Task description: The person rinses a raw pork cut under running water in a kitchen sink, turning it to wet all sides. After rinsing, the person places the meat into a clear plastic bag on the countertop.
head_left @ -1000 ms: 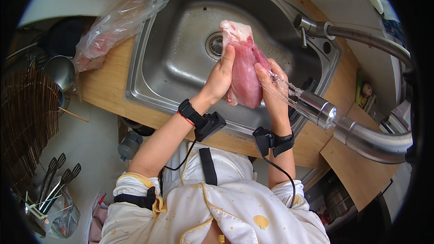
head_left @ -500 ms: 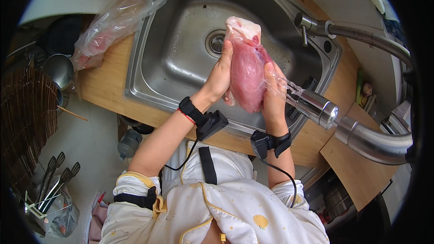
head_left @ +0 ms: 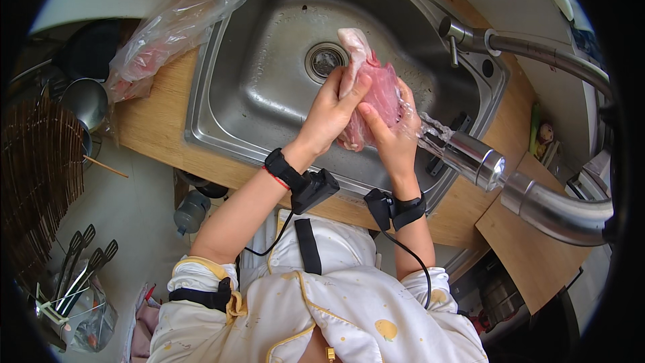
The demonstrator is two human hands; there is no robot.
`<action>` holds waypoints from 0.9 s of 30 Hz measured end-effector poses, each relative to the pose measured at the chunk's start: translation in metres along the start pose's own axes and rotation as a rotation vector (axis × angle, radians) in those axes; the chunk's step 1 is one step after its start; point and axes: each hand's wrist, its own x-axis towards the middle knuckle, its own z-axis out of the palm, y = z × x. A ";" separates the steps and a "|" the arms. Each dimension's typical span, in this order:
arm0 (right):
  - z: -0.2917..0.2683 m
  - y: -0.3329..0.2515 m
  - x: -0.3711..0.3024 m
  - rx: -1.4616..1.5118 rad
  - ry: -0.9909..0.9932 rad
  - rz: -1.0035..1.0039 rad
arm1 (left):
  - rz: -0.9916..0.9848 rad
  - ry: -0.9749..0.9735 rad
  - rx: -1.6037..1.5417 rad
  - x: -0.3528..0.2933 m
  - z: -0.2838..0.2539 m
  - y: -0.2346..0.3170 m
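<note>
Centre of frame: the raw meat [head_left: 381, 94] partly conceals the fingers of the left hand [head_left: 328, 115] and the right hand [head_left: 395, 142]; its underside is hidden. Upper left: the plastic bag [head_left: 191, 17] is cropped by the upper edge, its contents indistinct. Left and right margins truncate 2 objects, the slatted mat [head_left: 41, 161] and the curved metal pipe [head_left: 557, 214].

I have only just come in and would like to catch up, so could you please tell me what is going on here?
The person's left hand and right hand hold a piece of raw meat over a metal sink, both thumbs on its upper side. Water runs from the tap against the right hand. A clear plastic bag lies on the left, by the sink's edge.
</note>
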 end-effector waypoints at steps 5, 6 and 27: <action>-0.004 -0.004 -0.001 0.011 -0.031 0.026 | -0.106 0.083 -0.077 -0.006 0.007 0.002; -0.003 -0.005 -0.001 0.020 -0.023 0.014 | -0.116 0.085 -0.082 -0.006 0.008 0.002; -0.013 0.002 -0.004 0.584 -0.026 0.295 | -0.074 -0.017 -0.109 -0.006 0.006 -0.004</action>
